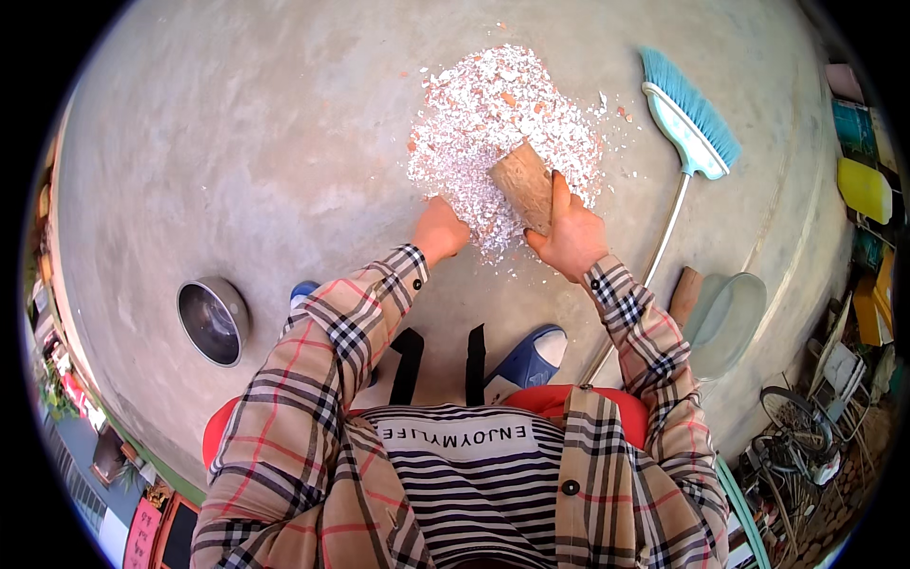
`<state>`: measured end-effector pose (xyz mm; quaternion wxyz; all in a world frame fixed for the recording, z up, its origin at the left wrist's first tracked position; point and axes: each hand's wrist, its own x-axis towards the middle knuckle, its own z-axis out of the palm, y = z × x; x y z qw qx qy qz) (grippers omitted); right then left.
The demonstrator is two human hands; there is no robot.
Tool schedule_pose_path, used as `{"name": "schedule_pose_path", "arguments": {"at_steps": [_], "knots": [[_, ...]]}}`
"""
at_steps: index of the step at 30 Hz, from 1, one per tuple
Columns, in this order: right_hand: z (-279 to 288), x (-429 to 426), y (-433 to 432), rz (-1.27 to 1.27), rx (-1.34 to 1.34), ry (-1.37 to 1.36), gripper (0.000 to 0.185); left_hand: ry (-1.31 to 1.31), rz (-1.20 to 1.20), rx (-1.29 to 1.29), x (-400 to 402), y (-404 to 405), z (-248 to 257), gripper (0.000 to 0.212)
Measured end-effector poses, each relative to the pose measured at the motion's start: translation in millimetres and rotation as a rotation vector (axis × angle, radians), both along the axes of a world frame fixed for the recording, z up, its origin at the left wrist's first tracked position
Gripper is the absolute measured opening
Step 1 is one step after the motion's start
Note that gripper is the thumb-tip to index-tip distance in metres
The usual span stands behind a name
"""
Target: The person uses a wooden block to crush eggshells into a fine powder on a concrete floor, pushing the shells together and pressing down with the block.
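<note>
A heap of crushed white fragments (490, 92) with orange-brown pieces, which looks like eggshell, is spread on the concrete floor. My right hand (577, 238) grips a tan, rough-faced block (525, 181), apparently wood. The block lies tilted over the heap's near right part, my thumb and fingers around its near end. At the heap's near left edge, my left hand (441, 229) is curled into a fist, knuckles by the fragments. Its fingertips are hidden and nothing shows in it.
Right of the heap lies a broom (689, 117), its metal handle running toward me. Beyond my right sleeve are a translucent basin (736, 320) and a brown piece (686, 295). A metal bowl (213, 320) stands at left. A bicycle (793, 427) and clutter line the right rim.
</note>
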<state>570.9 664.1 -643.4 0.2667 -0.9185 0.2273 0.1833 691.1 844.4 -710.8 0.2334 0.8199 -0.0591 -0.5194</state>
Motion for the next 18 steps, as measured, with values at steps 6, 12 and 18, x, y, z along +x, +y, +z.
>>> {"name": "schedule_pose_path", "arguments": {"at_steps": [6,12,18], "knots": [[-20.7,-19.0,-15.9,-0.079,-0.050,0.182,0.091,0.332,0.503,-0.299,-18.6,-37.5,0.7,0.040],[-11.0,-20.4,3.0,-0.168,-0.008,0.016,0.094,0.395,0.454,-0.526,13.8,-41.9,32.4,0.041],[6.9,-13.2,2.6,-0.146,-0.017,-0.259,0.094,0.172,0.444,-0.334,32.7,-21.3,15.1,0.027]]}}
